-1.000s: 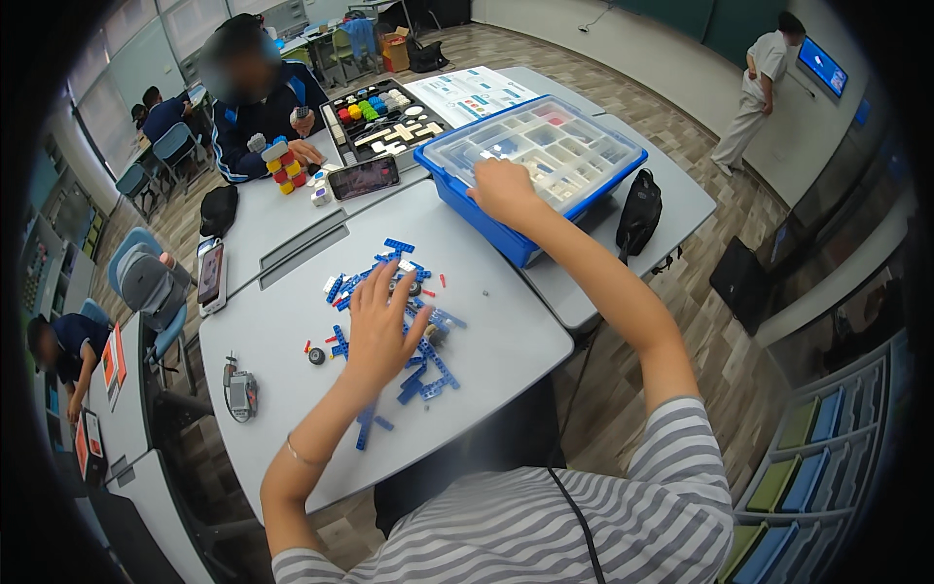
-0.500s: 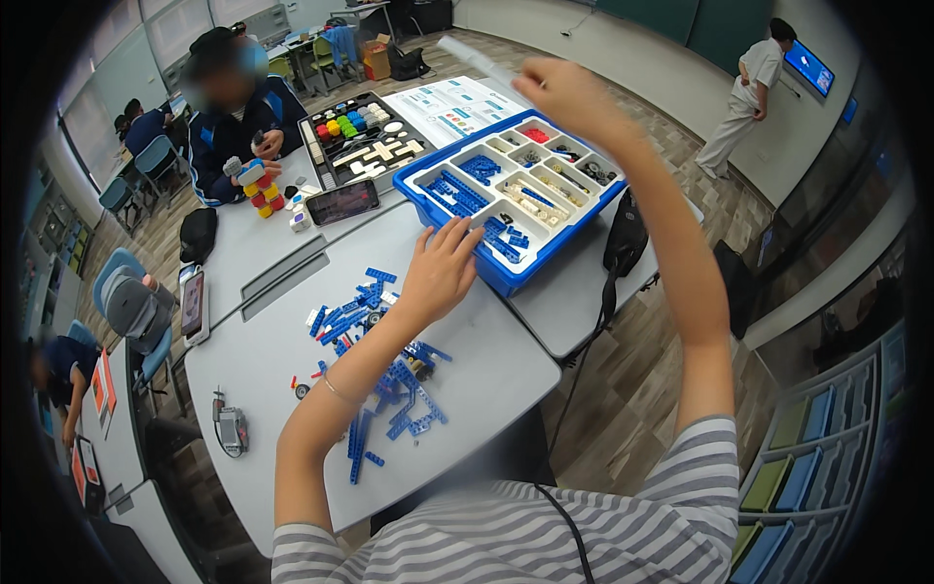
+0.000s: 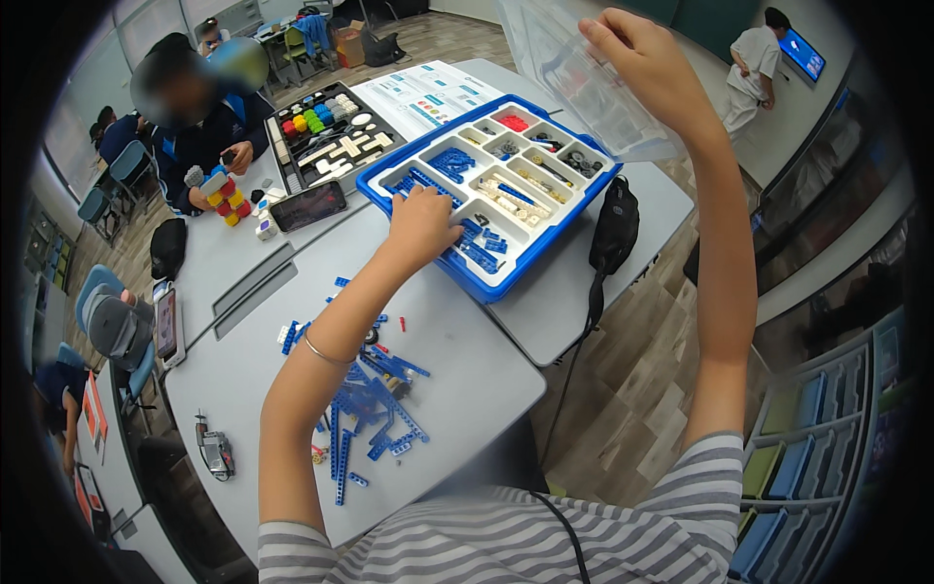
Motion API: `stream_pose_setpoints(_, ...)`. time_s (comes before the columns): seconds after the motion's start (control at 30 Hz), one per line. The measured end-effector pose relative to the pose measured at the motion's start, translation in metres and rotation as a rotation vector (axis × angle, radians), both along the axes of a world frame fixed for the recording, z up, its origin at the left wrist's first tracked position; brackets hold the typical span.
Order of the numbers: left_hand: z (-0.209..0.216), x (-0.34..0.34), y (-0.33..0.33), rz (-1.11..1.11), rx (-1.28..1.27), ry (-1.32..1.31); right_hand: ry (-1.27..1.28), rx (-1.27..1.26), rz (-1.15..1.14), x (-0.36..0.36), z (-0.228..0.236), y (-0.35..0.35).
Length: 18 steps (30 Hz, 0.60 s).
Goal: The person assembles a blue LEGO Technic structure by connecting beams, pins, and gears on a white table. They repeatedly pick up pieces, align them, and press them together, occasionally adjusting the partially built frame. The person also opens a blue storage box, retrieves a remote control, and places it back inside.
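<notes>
A clear plastic lid (image 3: 569, 73) is raised over the far right of the sorting box, tilted up, and my right hand (image 3: 637, 58) grips its edge. My left hand (image 3: 423, 226) rests across the near left rim of the blue sorting box (image 3: 496, 290), fingers spread over compartments of blue beams (image 3: 479, 255). Whether its fingertips press on any piece is hidden. The box's white tray holds sorted pieces, among them red pegs (image 3: 513, 123), pale beams (image 3: 511, 198) and black parts (image 3: 584, 164). Loose blue building pieces (image 3: 375, 414) lie heaped on the table under my left forearm.
A grey motor-like part (image 3: 216, 453) lies near the table's left edge. Beyond stand a phone (image 3: 309, 206), a black parts tray (image 3: 336, 136) and printed sheets (image 3: 423, 92). A black pouch with a strap (image 3: 615, 224) sits right of the box. Across the table, a person holds a colourful brick model (image 3: 226, 198).
My right hand has moved up and right, and the lid has turned from edge-on to broad side. My left hand has shifted slightly left, still at the box rim.
</notes>
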State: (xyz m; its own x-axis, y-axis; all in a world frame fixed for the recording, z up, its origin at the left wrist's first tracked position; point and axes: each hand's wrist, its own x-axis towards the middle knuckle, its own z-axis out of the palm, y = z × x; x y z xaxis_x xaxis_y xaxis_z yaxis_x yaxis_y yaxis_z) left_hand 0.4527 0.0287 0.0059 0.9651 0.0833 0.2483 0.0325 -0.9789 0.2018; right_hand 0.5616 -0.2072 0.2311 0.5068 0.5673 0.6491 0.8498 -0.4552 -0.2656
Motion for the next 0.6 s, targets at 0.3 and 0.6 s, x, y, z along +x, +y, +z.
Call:
stream_pose_setpoints(0.3,-0.005,0.011,0.009,-0.103,-0.025,-0.11,-0.197,0.262,-0.055,-0.016,0.005,-0.046)
stream_pose_setpoints(0.6,-0.001,0.014,0.041,-0.026,-0.102,-0.048,0.093,0.847,-0.227,-0.057,-0.013,-0.178)
